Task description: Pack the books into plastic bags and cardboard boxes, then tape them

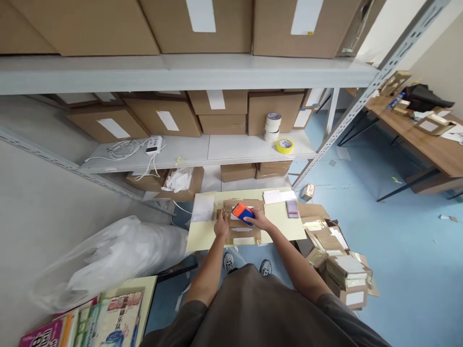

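My right hand (259, 219) is closed around an orange and blue block-shaped object (243, 213), whose exact kind I cannot make out. It is held tilted over a row of small cardboard boxes (257, 236) with white labels and shiny tape. These lie on a pale yellow table (280, 231) in front of me. At the left end of the boxes, my left hand (221, 225) has its fingers closed on the edge of a cardboard box (219, 212). Its fingertips are partly hidden.
White sheets (202, 208) and a small purple printed item (292, 209) lie on the table. Tape rolls (284, 146) and a power strip (154, 145) rest on the shelf (231, 148). Packed boxes (347, 274) are piled right; a plastic bag (126, 255) and books (108, 318) are left.
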`<state>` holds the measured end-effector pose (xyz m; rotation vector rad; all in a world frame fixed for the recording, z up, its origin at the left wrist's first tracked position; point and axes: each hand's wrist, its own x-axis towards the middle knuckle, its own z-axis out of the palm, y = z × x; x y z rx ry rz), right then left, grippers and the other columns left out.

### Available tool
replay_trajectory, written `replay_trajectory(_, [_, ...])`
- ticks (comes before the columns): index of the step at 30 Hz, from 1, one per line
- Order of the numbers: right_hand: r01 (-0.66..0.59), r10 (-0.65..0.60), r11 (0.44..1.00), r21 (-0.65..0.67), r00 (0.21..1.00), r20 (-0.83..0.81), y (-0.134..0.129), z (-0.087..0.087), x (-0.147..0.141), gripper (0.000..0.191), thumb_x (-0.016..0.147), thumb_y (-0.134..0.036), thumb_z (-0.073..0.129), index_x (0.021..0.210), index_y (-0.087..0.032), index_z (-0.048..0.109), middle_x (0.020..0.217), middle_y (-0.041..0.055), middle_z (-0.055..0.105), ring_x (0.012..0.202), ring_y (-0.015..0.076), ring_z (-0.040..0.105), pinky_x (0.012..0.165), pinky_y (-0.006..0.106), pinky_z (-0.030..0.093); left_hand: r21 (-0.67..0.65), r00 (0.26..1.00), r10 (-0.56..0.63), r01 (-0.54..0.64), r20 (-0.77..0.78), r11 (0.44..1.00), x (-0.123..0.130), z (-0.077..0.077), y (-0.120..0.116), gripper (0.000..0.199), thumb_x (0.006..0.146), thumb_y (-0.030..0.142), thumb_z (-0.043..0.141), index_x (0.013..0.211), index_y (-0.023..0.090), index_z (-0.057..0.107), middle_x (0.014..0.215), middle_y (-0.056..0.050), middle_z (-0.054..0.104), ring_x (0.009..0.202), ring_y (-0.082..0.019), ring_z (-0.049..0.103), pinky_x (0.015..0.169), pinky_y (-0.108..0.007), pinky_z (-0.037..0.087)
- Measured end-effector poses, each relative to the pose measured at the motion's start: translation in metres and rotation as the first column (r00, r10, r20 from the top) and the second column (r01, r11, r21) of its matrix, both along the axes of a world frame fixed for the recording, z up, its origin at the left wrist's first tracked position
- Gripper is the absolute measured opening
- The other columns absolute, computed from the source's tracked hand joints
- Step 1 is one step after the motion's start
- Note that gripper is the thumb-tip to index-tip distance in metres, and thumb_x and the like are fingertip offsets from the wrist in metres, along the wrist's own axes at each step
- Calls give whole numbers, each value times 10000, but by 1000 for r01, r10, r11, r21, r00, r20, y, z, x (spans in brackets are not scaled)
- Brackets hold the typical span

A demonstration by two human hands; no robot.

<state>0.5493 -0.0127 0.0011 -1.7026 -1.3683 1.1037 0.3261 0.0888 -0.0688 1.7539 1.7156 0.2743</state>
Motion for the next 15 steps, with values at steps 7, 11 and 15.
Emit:
replay_trajectory(7, [-15, 24, 997, -80, 993, 114, 19, -1, -10, 532, 870, -596, 747, 1226, -202, 712, 1069, 81, 766, 948, 278, 700, 841, 362, 544, -31, 965, -10, 19, 262, 999, -16, -6, 8, 622, 1087, 483, 379, 1622, 169, 419, 1612, -164, 531, 1479, -277, 513, 1175, -382, 427])
replay_trajectory(11, [-6, 12, 997, -81, 997, 78, 19, -2, -12, 540, 868, -596, 736, 1236, -202, 715, 1036, 68, 769, 933, 271, 699, 821, 352, 544, 111, 967, 13, -43, 255, 993, -31, 4, 14, 690, 1028, 496, 504, 1605, 123, 445, 1631, -203, 492, 1527, -315, 440, 1225, -414, 372])
replay_trajectory(15, [-3, 13, 997, -83, 993, 115, 18, 1, -17, 528, 860, -569, 739, 1229, -192, 718, 1062, 74, 769, 939, 268, 695, 832, 353, 539, 53, 928, -62, 45, 367, 998, -32, 25, 32, 547, 1010, 589, 498, 1280, 181, 743, 1309, -161, 747, 1274, -320, 658, 1060, -401, 509])
